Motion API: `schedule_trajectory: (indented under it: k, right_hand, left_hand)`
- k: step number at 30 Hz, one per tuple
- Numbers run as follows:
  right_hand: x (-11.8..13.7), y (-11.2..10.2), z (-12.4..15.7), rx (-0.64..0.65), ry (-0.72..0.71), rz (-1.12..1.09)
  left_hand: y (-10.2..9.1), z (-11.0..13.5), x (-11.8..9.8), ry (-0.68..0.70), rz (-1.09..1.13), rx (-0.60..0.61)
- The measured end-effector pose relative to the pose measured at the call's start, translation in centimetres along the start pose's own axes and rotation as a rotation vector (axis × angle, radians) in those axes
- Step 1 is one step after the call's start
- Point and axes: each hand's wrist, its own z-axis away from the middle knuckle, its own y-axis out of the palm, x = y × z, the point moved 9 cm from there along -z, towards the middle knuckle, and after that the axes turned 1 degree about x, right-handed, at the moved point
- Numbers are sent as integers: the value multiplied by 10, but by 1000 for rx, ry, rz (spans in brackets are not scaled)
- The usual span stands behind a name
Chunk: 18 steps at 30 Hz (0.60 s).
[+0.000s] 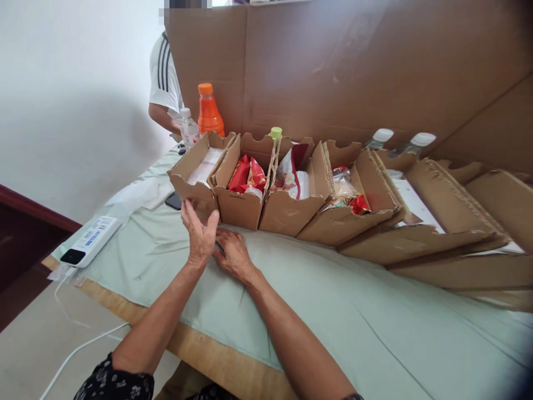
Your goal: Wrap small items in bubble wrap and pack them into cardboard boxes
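Observation:
My left hand (199, 232) is raised at the front of the leftmost cardboard box (199, 199), its fingers stretched out and the thumb apart. White packets (206, 165) lie inside that box. Beside it, my right hand (234, 253) lies low on the green cloth, fingers extended toward the foot of the boxes; I see nothing in it. The second cardboard box (239, 210) holds red packets (249, 175). A third box (291, 214) contains a white and dark red bag (288, 169), and the box to its right has clear and red packages (347, 191).
More cardboard boxes (416, 244) lean to the right. Behind stand an orange bottle (210, 114), clear bottles and a large cardboard panel (333, 66). A phone (173, 201) and a white device with a cable (92, 240) lie left. A person (164, 78) is behind the panel.

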Motion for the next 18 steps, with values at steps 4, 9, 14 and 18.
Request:
schedule_trajectory:
  k: [4,9,14,18]
  right_hand:
    - [2,-2,-2,-30,-11,-13]
    - [2,-1,-7,-39,-24,-11]
    - [4,4,-9,-21,-12,72]
    - [5,11,1,2,1,181]
  left_hand:
    - [25,26,7,-23,39,132]
    - [49,48,20,0,51,320]
    - [40,47,31,0,45,270]
    - [29,47,34,-43,91,209]
